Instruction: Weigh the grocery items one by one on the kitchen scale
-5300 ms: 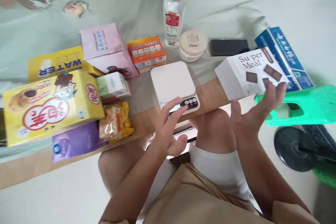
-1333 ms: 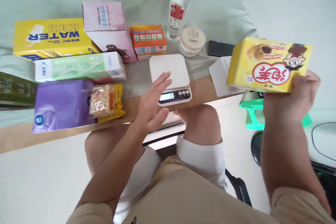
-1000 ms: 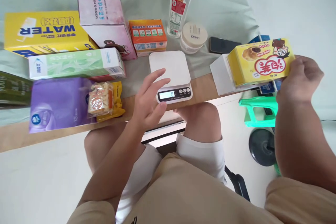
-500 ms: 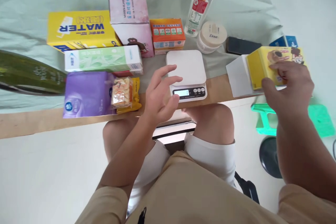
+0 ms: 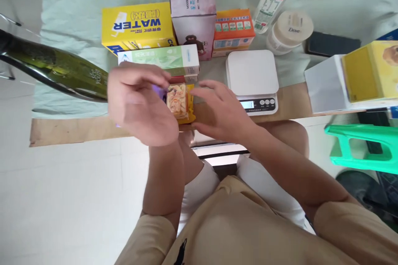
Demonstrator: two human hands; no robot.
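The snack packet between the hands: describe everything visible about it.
The snack packet is a small, clear-fronted wrapper showing pale orange-and-cream pieces inside, lying on a yellow packet beneath it. It sits near the table's front edge, just before the green-and-white box. The left hand hovers beside its left edge, covering most of the purple pack; the right hand reaches from the right, fingers close to it. Whether either hand touches it cannot be told. Its print is too blurred to read.
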